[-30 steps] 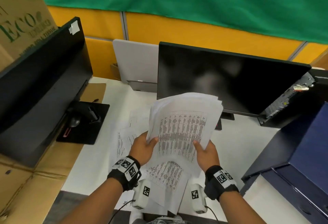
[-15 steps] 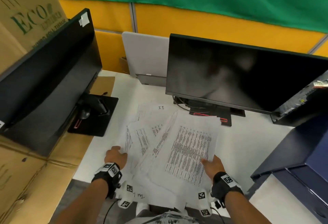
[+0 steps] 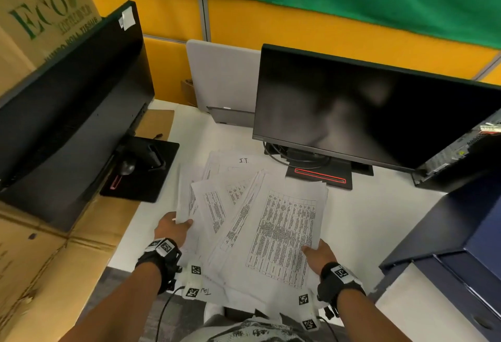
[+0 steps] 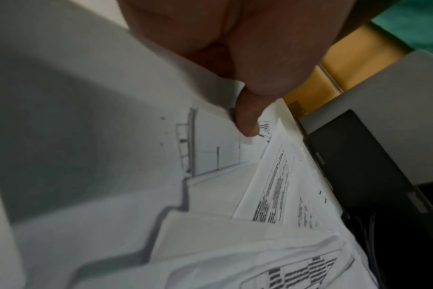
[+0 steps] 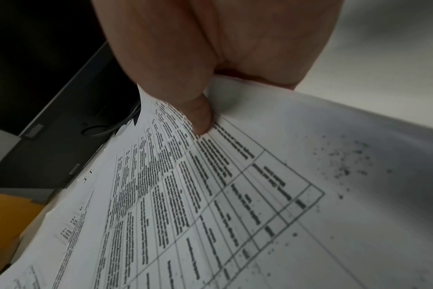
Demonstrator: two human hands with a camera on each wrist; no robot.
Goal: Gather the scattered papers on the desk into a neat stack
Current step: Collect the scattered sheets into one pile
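Papers [image 3: 260, 222] are lying fanned on the white desk [image 3: 379, 222], just in front of the monitor stand [image 3: 320, 176]. Left hand [image 3: 173, 230] is pinching the loose sheets farthest from that stand, thumb on top, likely to draw them in. Right hand [image 3: 318, 256] is gripping the thick bundle's near corner, probably keeping it together.

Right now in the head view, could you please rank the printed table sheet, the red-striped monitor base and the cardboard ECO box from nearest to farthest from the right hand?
1. The printed table sheet: held at its edge by the right hand.
2. The red-striped monitor base: straight ahead, under the central monitor.
3. The cardboard ECO box: far left, behind the side monitor.
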